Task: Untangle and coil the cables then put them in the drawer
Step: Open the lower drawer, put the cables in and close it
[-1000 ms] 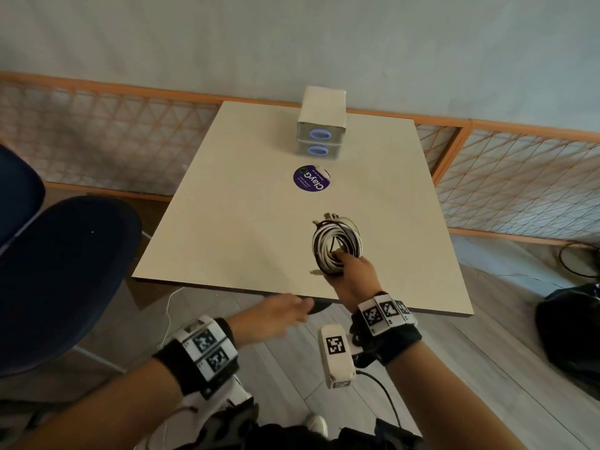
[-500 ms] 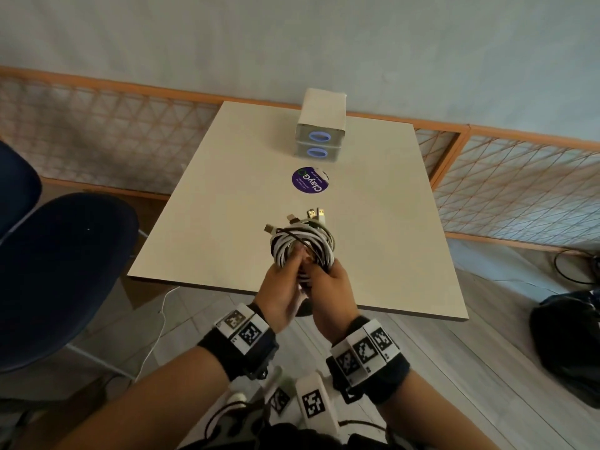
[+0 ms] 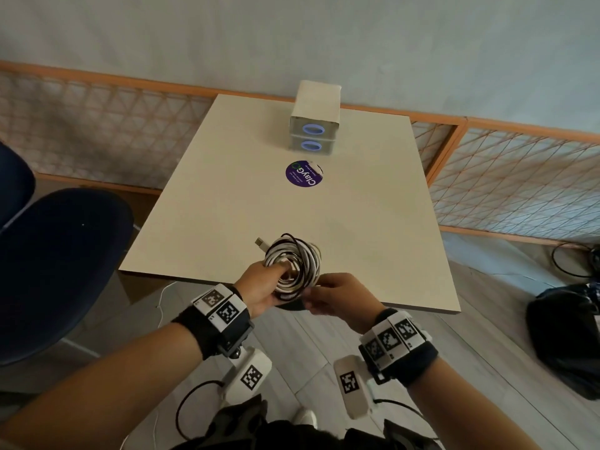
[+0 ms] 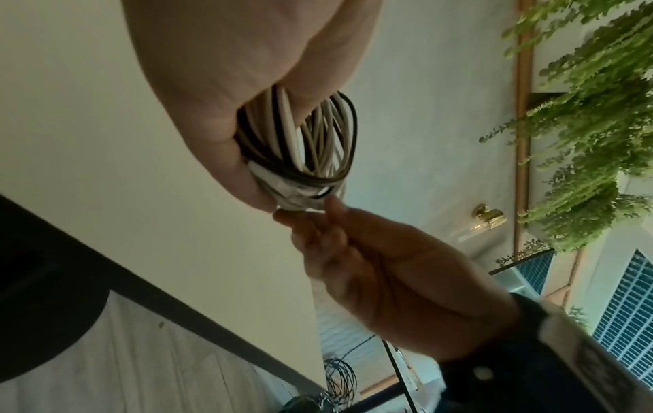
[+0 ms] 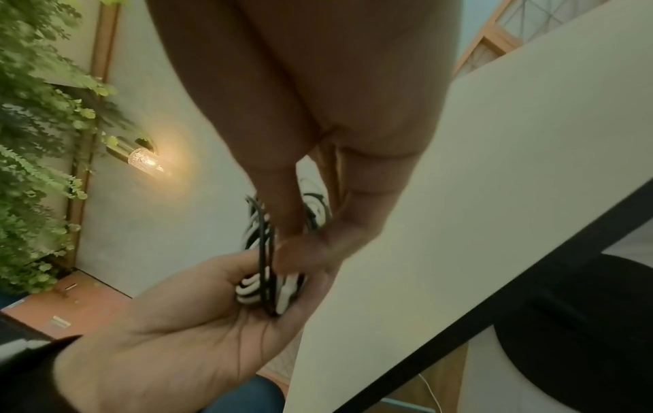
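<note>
At the far left stands a dark blue chair (image 3: 58, 271), drawn close to the left edge of the pale table (image 3: 227, 206). Over the table's near edge, the left hand (image 3: 259, 290) grips the coil of white and black cables (image 3: 293, 264), its fingers curled round the lower left of the loops and its thumb pushed up into the middle of the coil; the left wrist view shows the strands bunched inside that grip. A white plug end (image 3: 261, 243) sticks out from the coil's upper left. The coil is held upright just above the tabletop, near the front edge and roughly midway across. Just right of it, the right hand (image 3: 337, 298) meets the bottom of the coil, thumb and fingertips pinching the strands there, close against the left hand's fingers. Farther back on the table lies a round purple sticker (image 3: 304, 173), and beyond it, at the far edge, stands the small two-drawer unit (image 3: 315, 125), both drawers closed. On the floor at the far right sits a black bag (image 3: 565, 336).
</note>
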Available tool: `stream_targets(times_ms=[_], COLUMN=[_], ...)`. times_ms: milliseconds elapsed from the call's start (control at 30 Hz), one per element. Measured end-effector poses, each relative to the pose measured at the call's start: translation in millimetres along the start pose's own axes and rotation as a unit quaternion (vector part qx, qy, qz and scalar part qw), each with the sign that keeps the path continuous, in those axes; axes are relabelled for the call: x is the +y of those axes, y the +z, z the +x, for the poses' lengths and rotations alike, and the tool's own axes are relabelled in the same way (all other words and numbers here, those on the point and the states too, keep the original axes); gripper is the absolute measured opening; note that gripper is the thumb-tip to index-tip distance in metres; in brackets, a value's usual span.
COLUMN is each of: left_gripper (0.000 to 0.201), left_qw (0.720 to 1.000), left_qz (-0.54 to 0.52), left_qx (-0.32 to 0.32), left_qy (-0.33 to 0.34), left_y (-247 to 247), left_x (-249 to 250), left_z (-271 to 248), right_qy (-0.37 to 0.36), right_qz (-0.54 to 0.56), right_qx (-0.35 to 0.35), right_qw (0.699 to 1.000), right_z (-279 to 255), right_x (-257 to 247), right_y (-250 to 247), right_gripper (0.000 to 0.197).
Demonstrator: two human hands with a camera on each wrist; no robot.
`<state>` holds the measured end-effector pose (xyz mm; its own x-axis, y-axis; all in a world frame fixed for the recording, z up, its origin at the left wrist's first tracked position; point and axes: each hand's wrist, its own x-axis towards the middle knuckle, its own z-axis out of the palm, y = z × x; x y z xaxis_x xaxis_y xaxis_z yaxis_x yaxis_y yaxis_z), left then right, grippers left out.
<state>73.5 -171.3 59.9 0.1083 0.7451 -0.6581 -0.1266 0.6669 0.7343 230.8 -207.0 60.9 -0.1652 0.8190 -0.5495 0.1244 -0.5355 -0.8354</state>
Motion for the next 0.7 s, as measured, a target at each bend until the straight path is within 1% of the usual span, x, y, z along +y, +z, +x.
stream_targets(times_ms=[67, 100, 167, 200, 267, 300, 333, 367, 400, 433, 467, 500, 533, 567, 600, 633, 667, 700], left_gripper=[0.020, 0.018, 0.018, 0.019, 0.020, 0.021, 0.021, 0.022, 0.023, 0.023, 0.024, 0.024, 0.024, 0.025, 0.026, 0.029, 0.036, 0.046], left_qw=[1.000, 0.999, 0.992, 0.981, 0.951, 0.937, 0.926, 0.921, 0.920, 0.920, 0.920, 0.919, 0.916, 0.913, 0.914, 0.923, 0.938, 0.948], left_qz=[0.025, 0.046, 0.119, 0.175, 0.284, 0.324, 0.350, 0.360, 0.363, 0.364, 0.364, 0.366, 0.371, 0.374, 0.367, 0.340, 0.292, 0.240], left_qx=[-0.013, -0.010, 0.014, 0.026, 0.027, 0.011, -0.006, -0.014, -0.009, 0.003, 0.015, 0.020, 0.022, 0.022, 0.014, -0.009, -0.054, -0.104], left_qy=[0.000, 0.010, 0.049, 0.078, 0.120, 0.132, 0.141, 0.147, 0.146, 0.143, 0.141, 0.146, 0.151, 0.161, 0.169, 0.179, 0.179, 0.180], left_y=[5, 7, 7, 6, 4, 6, 8, 11, 15, 18, 22, 24, 27, 31, 35, 37, 37, 36], left_x=[-8, -11, -16, -18, -22, -23, -26, -27, -27, -28, -28, -29, -29, -28, -26, -23, -18, -11], left_z=[-2, -4, -4, -1, 2, 1, 2, 3, 3, 4, 6, 10, 11, 12, 12, 12, 11, 12], right_qy=[0.000, 0.007, 0.021, 0.026, 0.018, 0.006, -0.005, -0.009, -0.017, -0.024, -0.034, -0.049, -0.069, -0.095, -0.121, -0.136, -0.141, -0.136], right_qz=[0.043, 0.051, 0.045, 0.029, 0.018, 0.049, 0.108, 0.173, 0.220, 0.238, 0.210, 0.146, 0.064, -0.006, -0.045, -0.047, -0.032, -0.009], right_qx=[0.024, 0.021, -0.002, -0.018, -0.040, -0.050, -0.057, -0.058, -0.055, -0.051, -0.049, -0.048, -0.035, -0.007, 0.023, 0.042, 0.043, 0.032], right_qw=[0.999, 0.998, 0.999, 0.999, 0.999, 0.998, 0.992, 0.983, 0.974, 0.970, 0.976, 0.987, 0.995, 0.995, 0.991, 0.989, 0.989, 0.990], right_z=[2, 2, -1, -4, -8, -9, -11, -12, -13, -11, -9, -6, -3, 3, 9, 16, 22, 29], right_x=[4, 8, 14, 16, 17, 17, 15, 14, 14, 15, 15, 15, 15, 16, 15, 16, 15, 14], right_y=[0, 0, -3, -5, -9, -12, -14, -17, -21, -25, -29, -31, -33, -35, -38, -41, -45, -50], right_gripper=[0.020, 0.020, 0.023, 0.027, 0.036, 0.041, 0.046, 0.052, 0.060, 0.074, 0.085, 0.093, 0.093, 0.084, 0.067, 0.050, 0.038, 0.032])
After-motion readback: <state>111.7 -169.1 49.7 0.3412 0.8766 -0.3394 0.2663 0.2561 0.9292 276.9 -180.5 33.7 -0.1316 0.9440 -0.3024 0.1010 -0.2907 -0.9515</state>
